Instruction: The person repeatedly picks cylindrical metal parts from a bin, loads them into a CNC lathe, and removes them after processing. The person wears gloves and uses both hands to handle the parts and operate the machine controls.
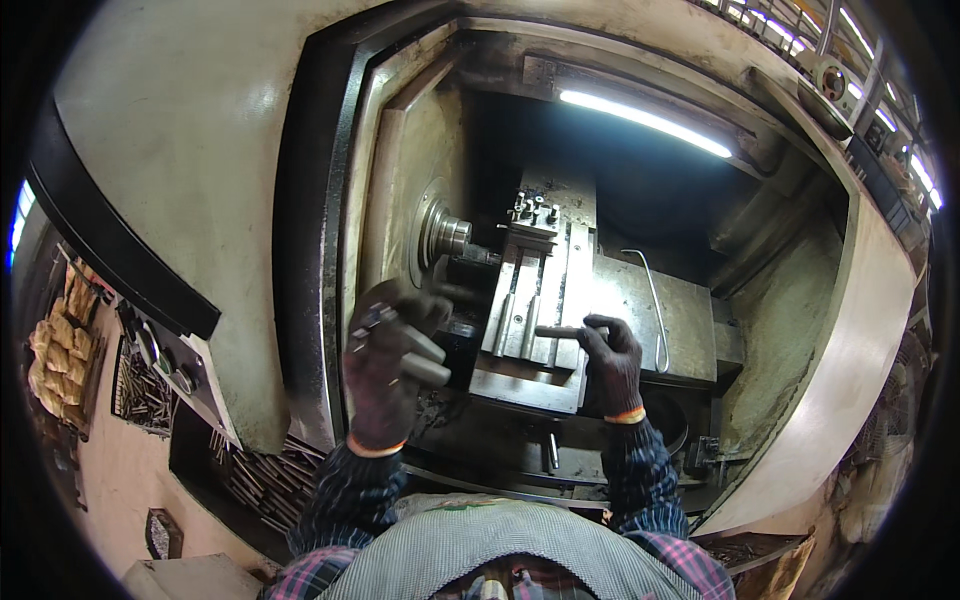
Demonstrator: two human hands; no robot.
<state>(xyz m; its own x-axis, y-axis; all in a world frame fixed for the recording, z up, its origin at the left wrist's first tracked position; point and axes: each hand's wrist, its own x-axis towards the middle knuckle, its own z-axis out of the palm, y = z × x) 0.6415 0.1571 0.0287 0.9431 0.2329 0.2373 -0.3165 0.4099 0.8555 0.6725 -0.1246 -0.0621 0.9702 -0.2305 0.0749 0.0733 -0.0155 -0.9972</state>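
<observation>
Inside a lathe's enclosure, my left hand (pixel 379 367), in a dark knitted glove, is shut on short metal rods (pixel 426 358); two of them stick out to the right, and motion blurs the hand. My right hand (pixel 616 364), gloved likewise, grips a thin dark metal rod (pixel 556 331) between thumb and fingers. That rod points left over the slotted cross slide (pixel 574 270). Two bright rods (pixel 531 328) lie lengthwise on the slide, just left of it. Beyond my left hand, the spindle nose (pixel 454 235) juts from the headstock wall. A tool holder with bolts (pixel 536 217) sits at the slide's far end.
A bent metal bar (pixel 654 307) lies on the flat cover right of the slide. Below the slide is a small metal pin (pixel 553 451). Many loose rods fill a dark bin (pixel 266 476) at lower left. A tube lamp (pixel 645 124) lights the enclosure.
</observation>
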